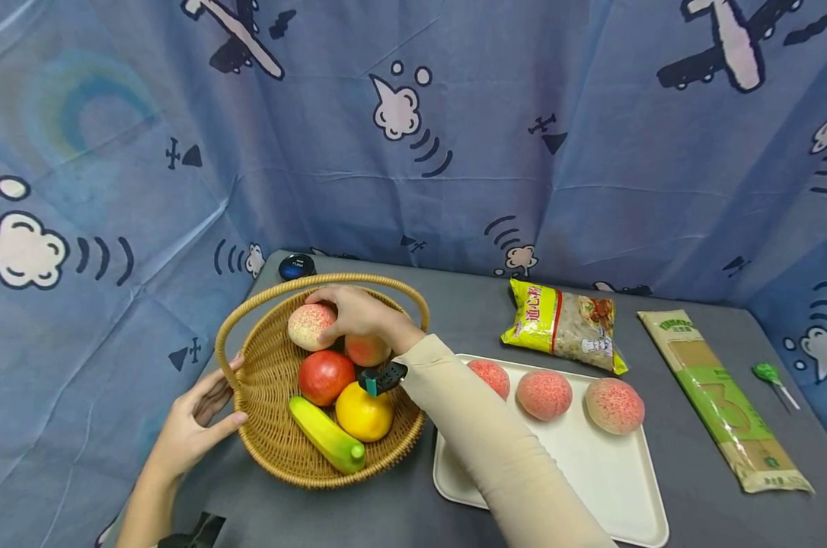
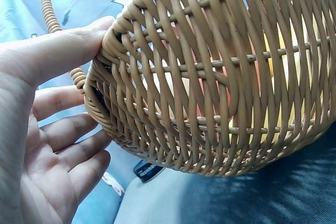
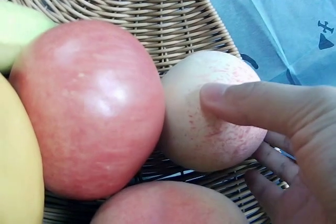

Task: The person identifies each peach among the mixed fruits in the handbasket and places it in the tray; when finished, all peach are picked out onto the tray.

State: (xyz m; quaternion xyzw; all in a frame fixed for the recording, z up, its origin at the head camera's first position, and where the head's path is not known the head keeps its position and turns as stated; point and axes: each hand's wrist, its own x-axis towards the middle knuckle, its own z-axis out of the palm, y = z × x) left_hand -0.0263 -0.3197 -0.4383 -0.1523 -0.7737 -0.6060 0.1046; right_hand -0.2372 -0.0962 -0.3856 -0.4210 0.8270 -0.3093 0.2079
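Inside the wicker basket (image 1: 266, 449), my right hand (image 1: 359, 310) holds a pale peach with red speckles (image 1: 309, 329) between thumb and fingers. In the right wrist view the thumb presses on this peach (image 3: 194, 140), which sits against the red apple (image 3: 89, 108). Another peach (image 1: 368, 350) lies partly under my right hand. Nearer the basket's front are a yellow-orange round fruit (image 1: 365, 412) and a banana (image 1: 326, 435). My left hand (image 1: 197, 415) grips the basket's left rim by the handle base, thumb on one side and fingers on the other, as the left wrist view shows.
Right of the basket, a white tray (image 1: 592, 479) bears three peaches (image 1: 544, 394), partly behind my right sleeve. Beyond it lies a yellow food bag (image 1: 560, 323). A long green packet (image 1: 722, 399) and a green lollipop (image 1: 767, 373) lie far right. A dark round object (image 1: 296, 266) stands behind the basket.
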